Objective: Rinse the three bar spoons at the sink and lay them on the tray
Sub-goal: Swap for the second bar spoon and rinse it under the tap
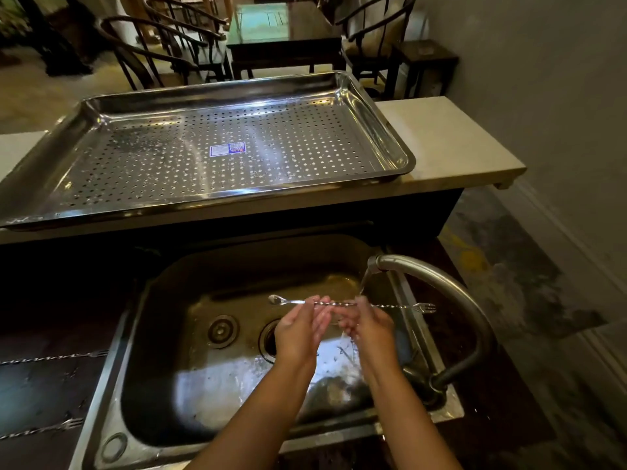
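both hands, left hand (300, 329) and right hand (368, 325), pinch a twisted steel bar spoon (342, 303) level under the curved faucet (441, 283); perforated shiny tray (390, 130) sits on the counter (458, 144) above, frame centre.

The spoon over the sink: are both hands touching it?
Touching. The head view shows the left hand and the right hand each closed around the twisted stem of the spoon, under the water from the tap.

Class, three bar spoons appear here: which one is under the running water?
The bar spoon held level over the sink by both hands; the other two spoons lie untouched on the dark counter at left.
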A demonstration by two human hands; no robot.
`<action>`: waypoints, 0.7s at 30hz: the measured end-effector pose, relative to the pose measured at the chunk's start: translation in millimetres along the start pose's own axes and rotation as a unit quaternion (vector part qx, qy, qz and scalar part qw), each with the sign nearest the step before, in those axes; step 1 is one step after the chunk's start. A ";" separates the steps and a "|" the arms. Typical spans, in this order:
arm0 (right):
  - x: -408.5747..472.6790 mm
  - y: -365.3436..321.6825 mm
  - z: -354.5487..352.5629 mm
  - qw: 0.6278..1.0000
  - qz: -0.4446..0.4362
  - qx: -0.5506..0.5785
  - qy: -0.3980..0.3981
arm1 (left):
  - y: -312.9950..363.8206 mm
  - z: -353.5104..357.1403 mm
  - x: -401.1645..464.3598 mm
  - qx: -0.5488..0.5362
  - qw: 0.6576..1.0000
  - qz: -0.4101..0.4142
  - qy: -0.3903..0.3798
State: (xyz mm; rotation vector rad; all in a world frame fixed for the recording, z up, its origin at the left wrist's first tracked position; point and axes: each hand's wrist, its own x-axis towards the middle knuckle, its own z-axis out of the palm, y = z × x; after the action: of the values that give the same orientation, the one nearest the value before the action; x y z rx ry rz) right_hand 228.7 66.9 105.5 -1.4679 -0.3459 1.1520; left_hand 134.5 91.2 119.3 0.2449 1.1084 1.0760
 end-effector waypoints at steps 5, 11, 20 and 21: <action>13.8 -18.5 -20.7 0.998 0.003 0.038 0.059 | 7.9 1.6 6.0 -0.032 0.999 0.003 -0.001; 4.3 -14.5 7.3 1.000 -0.008 -0.029 -0.001 | 0.2 14.0 2.5 0.012 1.000 -0.001 -0.025; -1.6 -34.0 -16.6 0.991 0.023 0.127 0.023 | -23.9 42.1 0.9 -0.009 0.997 -0.053 -0.059; -0.4 -35.9 -21.5 0.988 0.038 0.143 0.034 | -27.0 43.5 1.2 -0.019 0.996 -0.056 -0.062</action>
State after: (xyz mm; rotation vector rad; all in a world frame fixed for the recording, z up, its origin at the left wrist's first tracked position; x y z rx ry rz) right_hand 259.5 64.0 133.7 -1.2717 -0.0734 1.1562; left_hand 185.6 92.8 122.0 0.2130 0.9791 0.9677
